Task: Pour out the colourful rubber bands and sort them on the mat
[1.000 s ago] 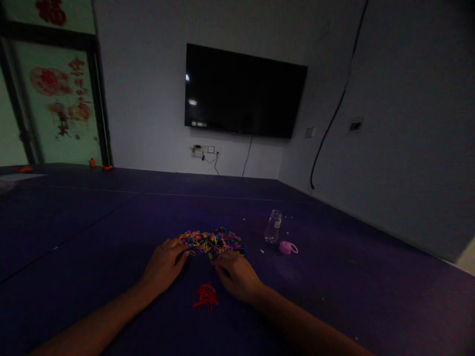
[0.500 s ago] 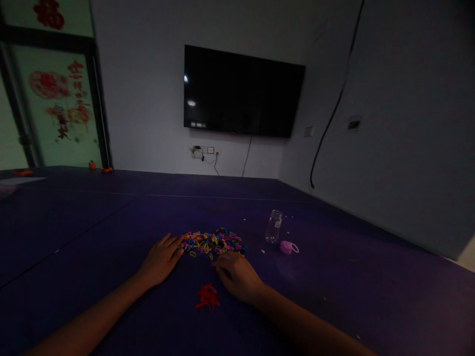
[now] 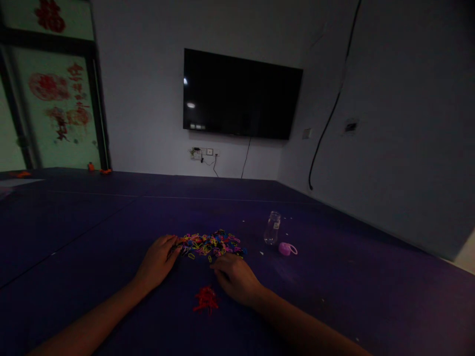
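Note:
A loose heap of small coloured plastic loops or clips (image 3: 202,243) lies on the dark purple surface, in yellow, pink, blue and other colours. My left hand (image 3: 159,258) rests at the heap's left edge, thumb apart from the fingers, fingertips touching the outer pieces. At its front right edge is my right hand (image 3: 235,277), its fingers curled in; whatever they hold, if anything, is hidden. Nearer to me, between my forearms, sits a separate small pile of red pieces (image 3: 206,299).
A clear bottle (image 3: 272,228) stands uncapped right of the heap. Beside it lies a pink cap with a loop (image 3: 285,248). White scraps dot the surface. Beyond are a wall-mounted television (image 3: 241,94), a hanging black cable (image 3: 328,128) and a glass door (image 3: 59,104).
The fingers of my left hand have bent inward at the heap's edge. My right hand stays almost in place. The whole view has shifted slightly.

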A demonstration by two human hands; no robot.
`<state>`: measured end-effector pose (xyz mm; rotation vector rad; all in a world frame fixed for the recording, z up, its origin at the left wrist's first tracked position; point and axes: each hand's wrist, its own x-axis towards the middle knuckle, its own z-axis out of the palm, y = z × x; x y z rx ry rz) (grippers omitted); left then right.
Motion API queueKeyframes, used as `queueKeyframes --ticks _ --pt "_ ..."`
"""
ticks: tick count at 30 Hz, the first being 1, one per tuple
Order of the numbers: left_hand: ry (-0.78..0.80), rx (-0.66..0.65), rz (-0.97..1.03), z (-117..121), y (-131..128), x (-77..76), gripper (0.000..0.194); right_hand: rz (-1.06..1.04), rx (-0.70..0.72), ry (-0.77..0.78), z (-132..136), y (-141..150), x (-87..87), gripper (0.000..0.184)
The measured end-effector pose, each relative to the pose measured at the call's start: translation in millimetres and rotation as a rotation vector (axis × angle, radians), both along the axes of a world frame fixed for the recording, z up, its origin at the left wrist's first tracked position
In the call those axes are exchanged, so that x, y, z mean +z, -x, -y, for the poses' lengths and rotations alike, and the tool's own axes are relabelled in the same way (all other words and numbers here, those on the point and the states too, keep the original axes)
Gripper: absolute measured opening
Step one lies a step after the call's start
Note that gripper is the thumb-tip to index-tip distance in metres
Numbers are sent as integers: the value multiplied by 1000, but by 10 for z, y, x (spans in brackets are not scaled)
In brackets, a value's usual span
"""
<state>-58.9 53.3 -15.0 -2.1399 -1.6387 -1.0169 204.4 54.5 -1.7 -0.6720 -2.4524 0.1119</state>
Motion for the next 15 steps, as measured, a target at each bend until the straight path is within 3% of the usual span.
queueKeyframes --ticks 5,15 --pt "31 34 96 -35 54 -27 36 -7 3 6 11 4 5 29" --pt "19 -44 90 34 -41 60 38 28 -9 18 1 -1 9 28"
